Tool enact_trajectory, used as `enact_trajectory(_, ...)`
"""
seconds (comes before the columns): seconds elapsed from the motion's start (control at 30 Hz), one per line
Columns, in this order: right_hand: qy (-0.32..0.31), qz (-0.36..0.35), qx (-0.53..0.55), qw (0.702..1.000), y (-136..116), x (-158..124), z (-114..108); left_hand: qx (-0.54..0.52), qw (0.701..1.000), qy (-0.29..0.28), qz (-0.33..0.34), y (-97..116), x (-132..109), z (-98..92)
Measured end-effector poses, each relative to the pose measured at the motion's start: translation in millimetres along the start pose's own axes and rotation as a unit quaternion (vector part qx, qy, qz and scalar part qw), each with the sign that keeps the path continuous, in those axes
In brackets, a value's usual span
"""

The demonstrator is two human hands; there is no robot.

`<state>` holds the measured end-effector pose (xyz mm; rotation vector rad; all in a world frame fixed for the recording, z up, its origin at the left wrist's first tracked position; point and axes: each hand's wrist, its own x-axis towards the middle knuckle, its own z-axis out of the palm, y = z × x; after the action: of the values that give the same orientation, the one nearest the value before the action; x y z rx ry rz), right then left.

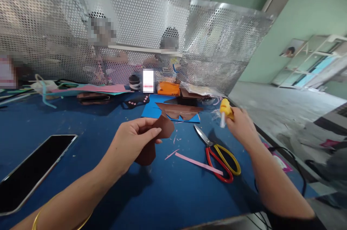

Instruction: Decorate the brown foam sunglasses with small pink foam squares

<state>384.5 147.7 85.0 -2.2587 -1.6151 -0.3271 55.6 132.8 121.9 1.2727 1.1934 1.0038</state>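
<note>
My left hand (139,134) is closed on a brown cut-out piece (165,127), pinched between thumb and fingers above the table. Part of that piece hangs below the hand, and whether it is card or leather I cannot tell. Over at the right edge of the table, my right hand (243,126) grips a yellow hot glue gun (225,105), with a whitish glue stick poking out toward me. Scissors (208,141) with one red and one yellow handle lie with blades parted between my hands. A pink strip (199,164) rests partly under them.
A phone (35,172) lies at left. Behind my left hand are another brown cut-out (181,111) on a blue sheet (149,109) and a black mask-like piece (135,102). A thread spool (134,82) and orange item (168,88) stand near the perforated metal screen (130,17).
</note>
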Motion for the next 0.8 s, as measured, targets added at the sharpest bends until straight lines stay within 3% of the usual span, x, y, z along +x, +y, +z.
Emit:
enact_trajectory(0.13,-0.030,0.015,-0.055,0.998,13,31,25,0.006,1.000,0.001,-0.001,2,0,0.1)
enact_trajectory(0.43,-0.070,0.018,-0.122,0.990,35,44,55,-0.009,1.000,-0.004,0.013,-3,4,-1.3)
enact_trajectory(0.63,-0.066,0.010,-0.147,0.987,33,38,58,-0.001,1.000,0.000,0.011,-3,4,-1.4)
enact_trajectory(0.8,-0.047,-0.005,-0.166,0.985,22,25,48,-0.016,1.000,0.004,0.016,-2,6,-4.7)
